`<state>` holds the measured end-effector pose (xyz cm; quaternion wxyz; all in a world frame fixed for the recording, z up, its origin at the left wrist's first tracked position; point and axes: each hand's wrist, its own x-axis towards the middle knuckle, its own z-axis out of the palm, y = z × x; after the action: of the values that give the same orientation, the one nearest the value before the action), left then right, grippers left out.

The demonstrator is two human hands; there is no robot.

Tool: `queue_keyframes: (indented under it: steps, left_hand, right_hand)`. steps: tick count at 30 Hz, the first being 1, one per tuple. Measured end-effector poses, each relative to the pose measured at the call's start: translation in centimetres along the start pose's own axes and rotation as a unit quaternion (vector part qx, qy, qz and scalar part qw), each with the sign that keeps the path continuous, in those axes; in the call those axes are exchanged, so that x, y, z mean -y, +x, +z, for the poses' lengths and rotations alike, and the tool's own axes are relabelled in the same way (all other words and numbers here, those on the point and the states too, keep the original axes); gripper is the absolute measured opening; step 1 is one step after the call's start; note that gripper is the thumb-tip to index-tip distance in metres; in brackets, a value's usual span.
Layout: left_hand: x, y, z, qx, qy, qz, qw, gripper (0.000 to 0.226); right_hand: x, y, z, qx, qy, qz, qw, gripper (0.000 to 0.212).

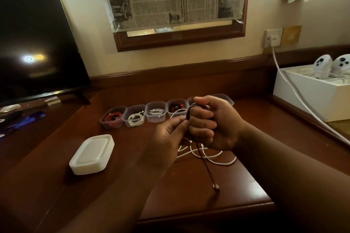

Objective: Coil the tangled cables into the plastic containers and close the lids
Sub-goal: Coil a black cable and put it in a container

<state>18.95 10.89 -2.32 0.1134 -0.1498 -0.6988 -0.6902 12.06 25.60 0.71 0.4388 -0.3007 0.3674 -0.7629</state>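
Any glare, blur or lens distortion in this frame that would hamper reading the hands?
Head view: dim, warm light; two glare spots on the TV screen; wide-angle bending at the edges; left hand motion-blurred, right hand sharper, gripping the black cable.

Bare brown wooden desk (132, 185) lies open beside the stack of white plastic lids (92, 154); loose white cable (214, 158) clutters its right.

Dark, perhaps black cable (205, 164), white cable (214, 159), white lids (92, 154), reddish-brown table (189, 195)
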Motion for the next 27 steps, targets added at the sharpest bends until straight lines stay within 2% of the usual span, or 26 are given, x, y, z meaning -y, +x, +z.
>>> queue_keyframes:
  steps: [4, 8, 11, 14, 19, 22, 24, 27]
  left_hand:
    - [0.6, 0.4, 0.1, -0.027, 0.05, -0.011, 0.998, 0.023]
    - [1.7, 1.6, -0.4, -0.064, 0.089, -0.022, 0.994, 0.024]
    - [2.0, 2.3, -1.0, -0.076, 0.087, -0.023, 0.993, 0.023]
    - [2.0, 2.6, -1.0, -0.073, 0.102, -0.001, 0.992, 0.02]
    - [2.2, 2.6, -1.5, -0.066, 0.214, 0.056, 0.973, 0.018]
    - [2.1, 2.7, -1.6, -0.089, 0.259, 0.083, 0.958, 0.024]
    - [2.0, 3.2, -2.1, -0.085, 0.286, 0.095, 0.95, 0.023]
    - [1.9, 4.3, -3.0, -0.071, 0.288, 0.077, 0.952, 0.014]
  right_hand:
    - [-0.1, 0.5, -0.2, -0.065, -0.086, -0.004, 0.994, 0.048]
    - [-0.2, 1.4, 0.9, -0.18, -0.152, -0.018, 0.972, 0.048]
    - [0.0, 2.0, 1.9, -0.22, -0.186, -0.042, 0.957, 0.046]
    - [-0.3, 2.2, 2.0, -0.253, -0.247, -0.064, 0.933, 0.045]
    - [-1.1, 2.4, 1.1, -0.311, -0.323, -0.099, 0.888, 0.045]
    - [-1.4, 2.4, -0.2, -0.356, -0.421, -0.126, 0.825, 0.048]
    - [-1.7, 2.8, -0.8, -0.354, -0.485, -0.142, 0.787, 0.05]
    - [-2.0, 3.7, -1.7, -0.349, -0.55, -0.174, 0.738, 0.03]
